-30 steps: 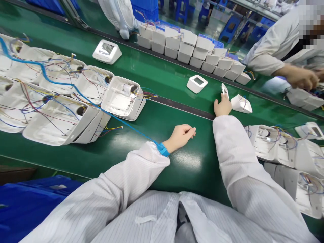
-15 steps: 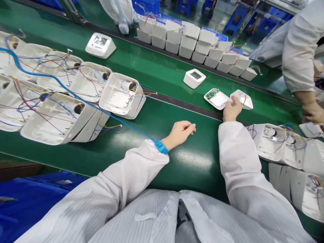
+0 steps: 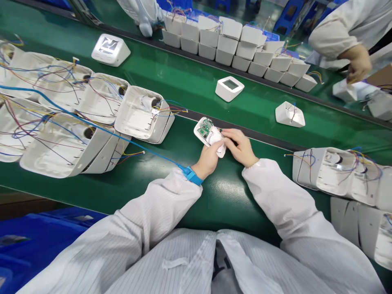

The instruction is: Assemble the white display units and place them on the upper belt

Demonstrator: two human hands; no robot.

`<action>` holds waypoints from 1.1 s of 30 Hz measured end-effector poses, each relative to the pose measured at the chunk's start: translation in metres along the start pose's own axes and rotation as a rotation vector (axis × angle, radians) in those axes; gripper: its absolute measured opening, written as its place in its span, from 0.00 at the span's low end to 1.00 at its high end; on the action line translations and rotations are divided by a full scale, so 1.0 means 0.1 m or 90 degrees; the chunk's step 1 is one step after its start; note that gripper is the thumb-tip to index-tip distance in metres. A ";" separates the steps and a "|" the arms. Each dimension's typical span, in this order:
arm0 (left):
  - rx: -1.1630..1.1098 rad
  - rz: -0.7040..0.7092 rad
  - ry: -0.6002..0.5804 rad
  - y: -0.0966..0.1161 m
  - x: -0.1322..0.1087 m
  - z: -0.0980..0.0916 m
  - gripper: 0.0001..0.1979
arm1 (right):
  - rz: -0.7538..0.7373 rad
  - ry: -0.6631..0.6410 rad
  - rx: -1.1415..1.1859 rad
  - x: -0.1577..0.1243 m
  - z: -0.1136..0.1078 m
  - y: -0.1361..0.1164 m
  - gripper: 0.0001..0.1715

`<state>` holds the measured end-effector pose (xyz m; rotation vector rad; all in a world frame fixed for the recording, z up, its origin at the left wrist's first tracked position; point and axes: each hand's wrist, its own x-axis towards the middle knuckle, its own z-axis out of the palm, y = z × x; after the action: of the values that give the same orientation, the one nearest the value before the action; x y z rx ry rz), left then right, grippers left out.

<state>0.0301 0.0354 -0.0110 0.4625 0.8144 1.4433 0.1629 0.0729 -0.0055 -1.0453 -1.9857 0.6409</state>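
Between my hands, above the green bench, is a white plastic cover (image 3: 214,136) with a green circuit board (image 3: 205,128) on its inner face. My left hand (image 3: 210,157) is closed on its near edge, thumb on top. The fingers of my right hand (image 3: 240,146) are closed on its right side, fingertips near thin dark wires. A blue wrist strap (image 3: 192,175) with a coiled cord circles my left wrist. On the belt beyond lies an open white housing (image 3: 290,114) with wires inside. A closed white unit with a grey screen (image 3: 230,88) sits farther left.
Stacked white housings with loose wires (image 3: 61,134) fill the left side, and more housings (image 3: 339,169) stand at the right. A row of white housings (image 3: 226,41) lines the far edge. Another person's hand (image 3: 357,63) is over a white part at upper right.
My right hand has brought the cover with the circuit board from the belt back to my left hand, which now holds it too. The open housing remains on the belt.
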 end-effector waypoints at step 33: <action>0.082 0.250 -0.114 0.17 -0.07 -0.11 0.28 | 0.099 0.122 0.049 -0.46 -0.72 0.40 0.37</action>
<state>0.0106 0.0283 -0.0045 0.8746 0.6983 1.6838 0.2560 0.0607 -0.0122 -1.1768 -1.7141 0.6677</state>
